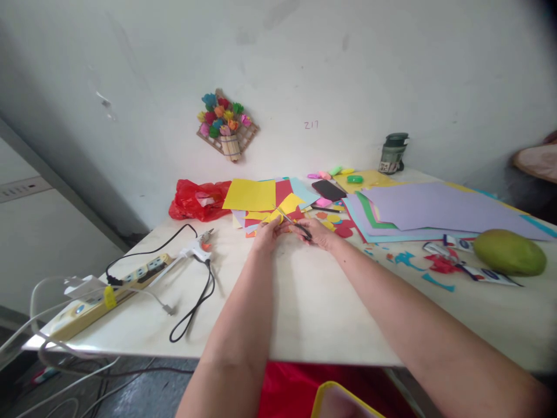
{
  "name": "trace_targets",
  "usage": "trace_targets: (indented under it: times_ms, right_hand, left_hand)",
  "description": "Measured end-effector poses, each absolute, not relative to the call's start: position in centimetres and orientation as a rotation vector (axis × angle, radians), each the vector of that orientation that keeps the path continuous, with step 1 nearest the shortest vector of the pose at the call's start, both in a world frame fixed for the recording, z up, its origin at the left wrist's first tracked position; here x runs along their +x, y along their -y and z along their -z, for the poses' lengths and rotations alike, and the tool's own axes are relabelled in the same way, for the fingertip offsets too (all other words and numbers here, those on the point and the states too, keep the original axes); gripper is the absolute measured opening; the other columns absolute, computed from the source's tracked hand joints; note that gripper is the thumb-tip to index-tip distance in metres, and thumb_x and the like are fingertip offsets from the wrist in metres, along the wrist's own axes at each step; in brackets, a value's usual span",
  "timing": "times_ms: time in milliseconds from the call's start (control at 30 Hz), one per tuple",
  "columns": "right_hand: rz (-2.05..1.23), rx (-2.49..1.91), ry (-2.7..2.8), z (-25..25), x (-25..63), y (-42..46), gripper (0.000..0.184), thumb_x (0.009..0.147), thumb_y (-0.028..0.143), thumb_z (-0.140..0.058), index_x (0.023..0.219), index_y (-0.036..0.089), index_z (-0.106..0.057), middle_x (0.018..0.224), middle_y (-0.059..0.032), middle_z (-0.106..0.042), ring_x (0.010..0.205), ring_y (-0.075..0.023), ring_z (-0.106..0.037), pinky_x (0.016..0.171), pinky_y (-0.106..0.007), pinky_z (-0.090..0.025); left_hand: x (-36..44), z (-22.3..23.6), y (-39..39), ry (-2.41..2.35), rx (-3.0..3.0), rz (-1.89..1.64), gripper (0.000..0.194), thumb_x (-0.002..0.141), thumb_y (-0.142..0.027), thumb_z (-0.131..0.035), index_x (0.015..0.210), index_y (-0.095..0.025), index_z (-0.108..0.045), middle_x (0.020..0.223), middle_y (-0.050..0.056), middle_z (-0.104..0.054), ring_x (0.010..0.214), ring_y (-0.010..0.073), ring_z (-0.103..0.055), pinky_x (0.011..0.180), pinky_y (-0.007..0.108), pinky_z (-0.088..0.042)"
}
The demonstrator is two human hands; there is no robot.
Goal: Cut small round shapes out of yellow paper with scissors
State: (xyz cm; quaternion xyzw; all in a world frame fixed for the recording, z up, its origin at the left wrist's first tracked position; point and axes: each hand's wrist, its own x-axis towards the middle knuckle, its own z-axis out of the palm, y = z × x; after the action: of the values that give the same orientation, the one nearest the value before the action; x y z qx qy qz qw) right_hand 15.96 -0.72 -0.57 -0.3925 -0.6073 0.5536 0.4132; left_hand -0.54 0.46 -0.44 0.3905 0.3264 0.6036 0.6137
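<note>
My right hand [314, 231] is closed round the black handles of a pair of scissors [303, 230], whose blades point up and to the left. A piece of yellow paper [275, 218] is pinched in my left hand [270, 232], close beside the blades. Whether the blades are cutting the paper I cannot tell. Just behind my hands lie a yellow sheet [250, 195], red and pale blue sheets and small yellow scraps. Red paper circles [344, 229] and yellow cut pieces [333, 219] lie beyond my right hand.
A glue gun [201, 248] and a power strip [117, 293] with trailing cables occupy the left side. A red plastic bag [198, 200] sits at the back. On the right are stacked coloured sheets [444, 206], a mango-like green fruit [509, 252], tubes and blue scraps. A phone [329, 190] lies behind.
</note>
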Motion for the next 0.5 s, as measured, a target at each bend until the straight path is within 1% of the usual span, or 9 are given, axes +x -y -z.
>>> trace_targets:
  times_ms: [233, 500]
  right_hand:
    - [-1.401, -0.970, 1.508, 0.9, 15.8, 0.4, 0.038, 0.063, 0.045, -0.080, 0.067, 0.017, -0.054, 0.047, 0.0064, -0.049, 0.039, -0.0055, -0.038, 0.035, -0.019, -0.028]
    - [-1.391, -1.037, 1.503, -0.2, 15.9, 1.2, 0.034, 0.064, 0.039, -0.081, 0.066, 0.017, -0.055, 0.046, 0.0065, -0.047, 0.037, -0.0051, -0.035, 0.034, -0.020, -0.027]
  left_hand:
    - [-0.6, 0.3, -0.4, -0.771, 0.885, -1.389, 0.015, 0.073, -0.022, -0.076, 0.076, -0.010, -0.067, 0.076, 0.010, -0.073, 0.075, 0.0213, -0.072, 0.080, 0.034, -0.057]
    - [-0.6, 0.3, -0.6, -0.777, 0.889, -1.394, 0.017, 0.075, -0.025, -0.075, 0.074, -0.011, -0.067, 0.072, 0.010, -0.073, 0.075, 0.0225, -0.073, 0.077, 0.033, -0.058]
